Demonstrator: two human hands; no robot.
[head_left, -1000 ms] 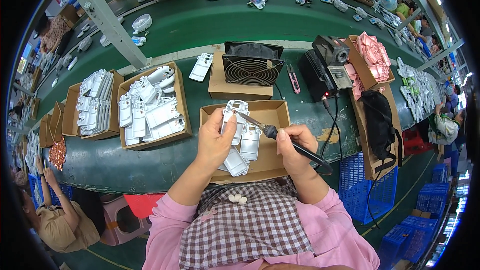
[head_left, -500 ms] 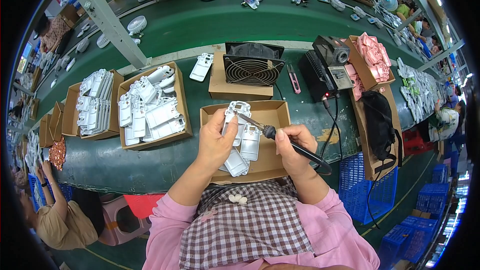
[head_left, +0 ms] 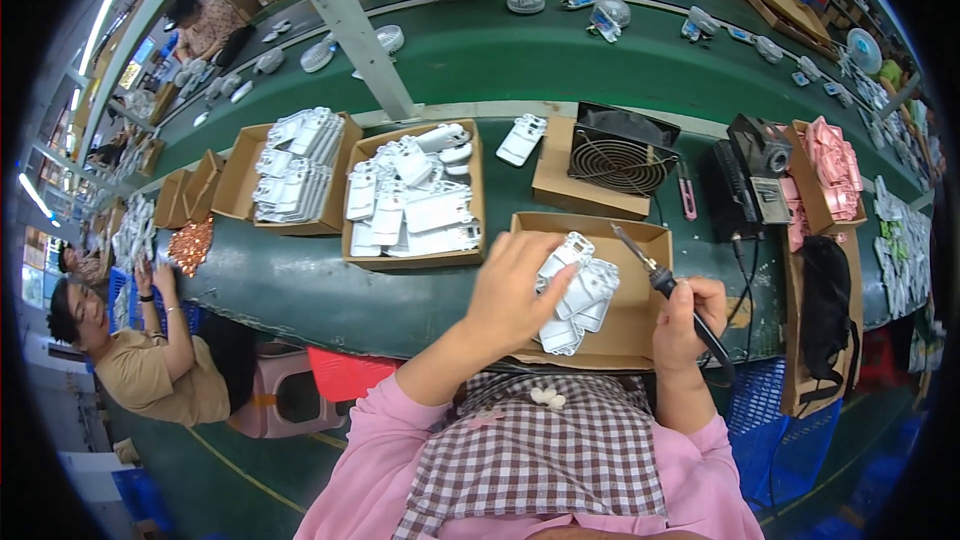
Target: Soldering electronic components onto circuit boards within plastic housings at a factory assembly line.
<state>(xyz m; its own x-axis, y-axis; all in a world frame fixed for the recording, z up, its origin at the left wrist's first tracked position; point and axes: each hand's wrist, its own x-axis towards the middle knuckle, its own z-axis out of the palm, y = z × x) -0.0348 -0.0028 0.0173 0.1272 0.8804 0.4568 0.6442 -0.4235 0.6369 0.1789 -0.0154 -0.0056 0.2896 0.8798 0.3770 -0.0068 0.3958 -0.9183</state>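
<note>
In my right hand [head_left: 688, 320] is a soldering iron [head_left: 662, 281], gripped by its black handle with its metal tip pointing up and left. My left hand [head_left: 512, 288] has its thumb and fingers around a white plastic housing [head_left: 572, 252] above other white housings [head_left: 598, 298]. These lie in a shallow cardboard box [head_left: 640, 342] in front of me. The iron's tip stands apart from the housings, over the box's right side. My left palm and part of the held housing's edge are hidden.
Left stand cardboard boxes of white housings [head_left: 420, 208] and a copper-coloured heap [head_left: 190, 246]. Behind the work box are a black fan [head_left: 622, 165], a pink-handled cutter [head_left: 686, 192] and a black soldering station [head_left: 735, 190]. Pink parts [head_left: 832, 165] lie right. A co-worker [head_left: 155, 360] sits left.
My head view has swung left, so the scene sits further right. The iron's tip has come away from the housing, and my left hand has lowered that housing toward the pile.
</note>
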